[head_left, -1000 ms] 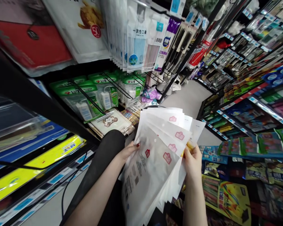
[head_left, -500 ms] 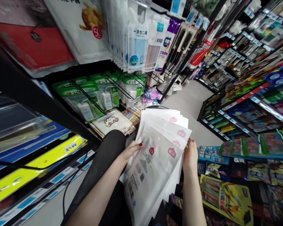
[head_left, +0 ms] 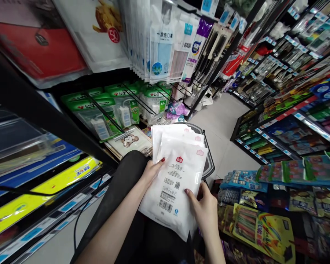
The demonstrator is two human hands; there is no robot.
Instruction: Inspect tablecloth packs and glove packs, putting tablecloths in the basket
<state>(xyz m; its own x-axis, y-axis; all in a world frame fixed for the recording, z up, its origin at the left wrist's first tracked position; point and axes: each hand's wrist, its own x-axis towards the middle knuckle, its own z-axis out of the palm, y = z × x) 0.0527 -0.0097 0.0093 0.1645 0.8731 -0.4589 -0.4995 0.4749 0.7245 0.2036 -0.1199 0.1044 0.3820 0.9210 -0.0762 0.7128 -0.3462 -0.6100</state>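
Note:
A stack of several flat white plastic packages lies above my lap, back sides up. The top one shows a red logo, small print, a QR code and a barcode. My left hand is closed on the stack's left edge, with its thumb on the front. At the lower right edge, my right hand has its thumb on the top package and its fingers behind the edge. The other packages fan out slightly at the top, and their lower parts are hidden.
A dark rimmed object, perhaps a basket or stool, stands just behind the stack. At left are a rack with green-topped hanging packs and face-mask packs. Snack bags hang at right. Grey floor runs between the shelves.
The fanned packages have been drawn together into a neater stack and turned more upright. My right hand has moved down from the upper right corner to the lower right edge. My left hand keeps its grip.

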